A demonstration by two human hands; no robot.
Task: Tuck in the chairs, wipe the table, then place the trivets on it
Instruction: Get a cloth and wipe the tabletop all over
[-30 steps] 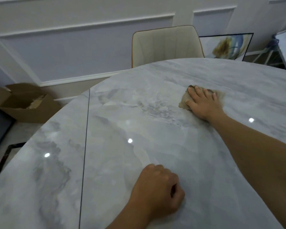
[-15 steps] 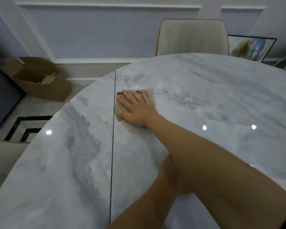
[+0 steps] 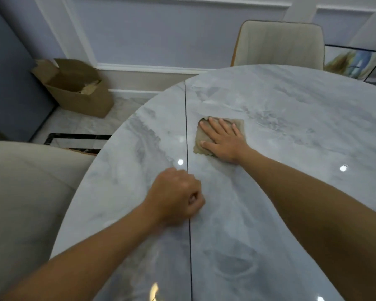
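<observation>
Much of the cloth point(image 3: 239, 124) is hidden under our right hand point(image 3: 223, 141), which lies flat, fingers straight, pressing it to the table point(image 3: 302, 109) at mid-frame, just right of the dark seam point(image 3: 185, 118). Our left hand point(image 3: 176, 202) rests on the seam as a fist, holding nothing. The table's curved edge runs toward the lower left beside a chair point(image 3: 26, 192) cut off there; marble spreads wide to the right.

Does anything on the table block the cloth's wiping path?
Nothing visible lies on the table around the cloth. The right hand presses it flat; only the left hand, a fist, rests nearer the person.
</observation>
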